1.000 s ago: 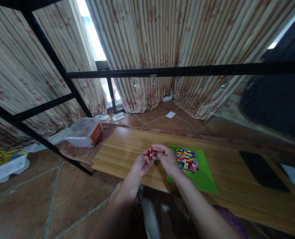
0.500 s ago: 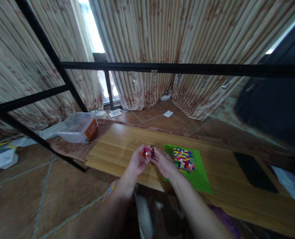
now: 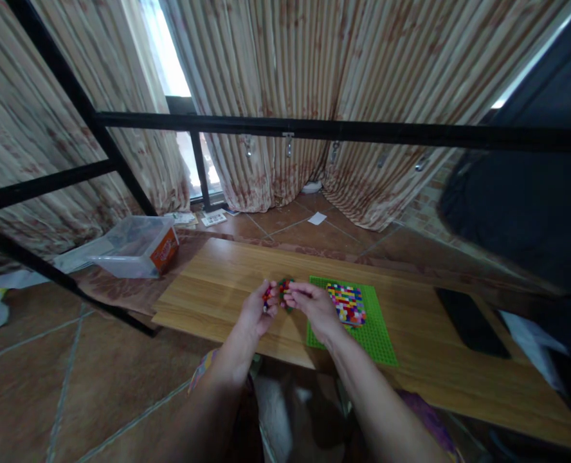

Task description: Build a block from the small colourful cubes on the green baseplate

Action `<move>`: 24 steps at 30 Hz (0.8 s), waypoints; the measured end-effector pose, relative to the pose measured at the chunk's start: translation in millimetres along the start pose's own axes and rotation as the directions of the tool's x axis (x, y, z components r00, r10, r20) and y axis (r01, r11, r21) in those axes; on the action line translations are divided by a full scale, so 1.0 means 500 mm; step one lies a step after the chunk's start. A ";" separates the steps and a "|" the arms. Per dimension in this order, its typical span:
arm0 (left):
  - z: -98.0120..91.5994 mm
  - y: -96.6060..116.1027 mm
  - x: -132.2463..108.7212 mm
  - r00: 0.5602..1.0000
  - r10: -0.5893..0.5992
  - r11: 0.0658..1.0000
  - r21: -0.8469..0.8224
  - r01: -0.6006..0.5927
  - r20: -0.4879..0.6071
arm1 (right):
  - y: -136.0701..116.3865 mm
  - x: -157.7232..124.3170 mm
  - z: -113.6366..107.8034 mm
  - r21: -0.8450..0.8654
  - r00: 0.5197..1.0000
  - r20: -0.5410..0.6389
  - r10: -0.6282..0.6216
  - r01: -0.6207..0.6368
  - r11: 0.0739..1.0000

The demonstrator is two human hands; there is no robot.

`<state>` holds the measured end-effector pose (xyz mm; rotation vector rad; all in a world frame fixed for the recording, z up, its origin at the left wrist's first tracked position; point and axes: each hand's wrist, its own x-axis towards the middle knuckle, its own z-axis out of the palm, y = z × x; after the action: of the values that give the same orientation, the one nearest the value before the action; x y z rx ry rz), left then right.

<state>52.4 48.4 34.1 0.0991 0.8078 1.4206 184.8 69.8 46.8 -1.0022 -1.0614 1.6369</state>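
My left hand (image 3: 255, 310) is curled around several small toy bricks (image 3: 267, 297), red and purple among them. My right hand (image 3: 317, 310) is just to its right with thumb and fingertips pinched together; whatever is between them is too small to make out. Between and behind the hands lies a little pile of red and green bricks (image 3: 285, 289) on the wooden table (image 3: 227, 273). Right of my right hand, a green studded baseplate (image 3: 379, 328) carries a square block of multicoloured bricks (image 3: 348, 303), partly covered by that hand.
A dark flat slab (image 3: 471, 321) lies on the table's right part. Beyond the left end stands a clear plastic bin (image 3: 131, 251) with an orange label. A black metal rail (image 3: 314, 127) crosses in front of the curtains (image 3: 285, 58). White paper (image 3: 317, 218) lies on the tiled floor.
My hands have moved apart, showing the brick pile between them. The right hand's fingers have gone from reaching over the left palm to a pinch. The view has shifted slightly right.
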 end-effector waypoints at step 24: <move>0.023 -0.028 0.014 0.999 0.022 0.971 0.241 -0.016 -0.024 | -0.058 -0.102 -0.294 -0.555 0.948 -0.205 -0.244 0.093 0.827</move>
<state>70.2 56.6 32.4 0.2753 1.0010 1.3391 342.4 56.7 37.7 -1.4029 -1.4146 1.0258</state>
